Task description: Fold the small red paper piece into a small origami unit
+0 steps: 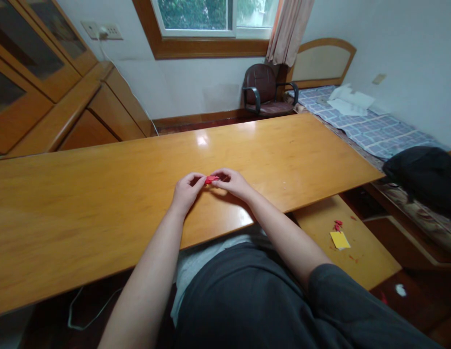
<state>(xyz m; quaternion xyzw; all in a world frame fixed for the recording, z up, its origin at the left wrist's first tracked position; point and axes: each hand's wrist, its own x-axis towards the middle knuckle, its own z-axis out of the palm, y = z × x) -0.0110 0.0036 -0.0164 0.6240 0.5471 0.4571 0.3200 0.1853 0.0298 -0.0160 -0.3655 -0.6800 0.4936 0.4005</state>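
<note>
Between my two hands is a small red piece (211,180), which looks like folded paper; its exact shape is too small to make out. My left hand (188,190) pinches its left end between thumb and fingertips. At its right end, my right hand (233,183) grips it the same way, fingers curled. Both hands are just over the near half of the wooden table (101,194), close to its surface.
A lower wooden board (370,257) at the right bears a yellow paper square (339,240) and small red pieces (337,225). Beyond the table stand a brown armchair (261,85) and a bed (378,126) with a black bag (423,177). Cabinets (80,104) line the left.
</note>
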